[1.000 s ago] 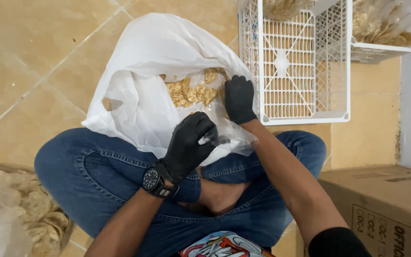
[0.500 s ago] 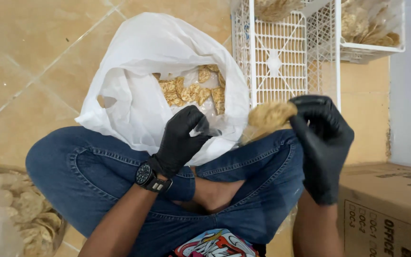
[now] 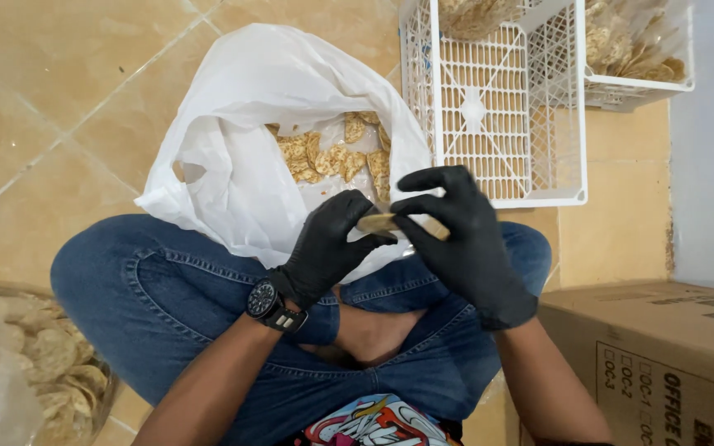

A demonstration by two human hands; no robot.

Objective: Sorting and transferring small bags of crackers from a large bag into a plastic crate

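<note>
While sitting cross-legged, the person pinches a stack of tan crackers point(image 3: 398, 223) between both gloved hands. Left hand point(image 3: 328, 248) and right hand point(image 3: 464, 239) each grip it tight, right over the white plastic bag point(image 3: 241, 132).

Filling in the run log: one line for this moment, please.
left hand: black glove, pinching tan cracker stack | right hand: grip on same stack | behind: white plastic bag of crackers

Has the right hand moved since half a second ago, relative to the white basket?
Yes. The right hand has swung left, from below the white basket's right corner to below its front edge, meeting the left hand on the stack of crackers.
</note>
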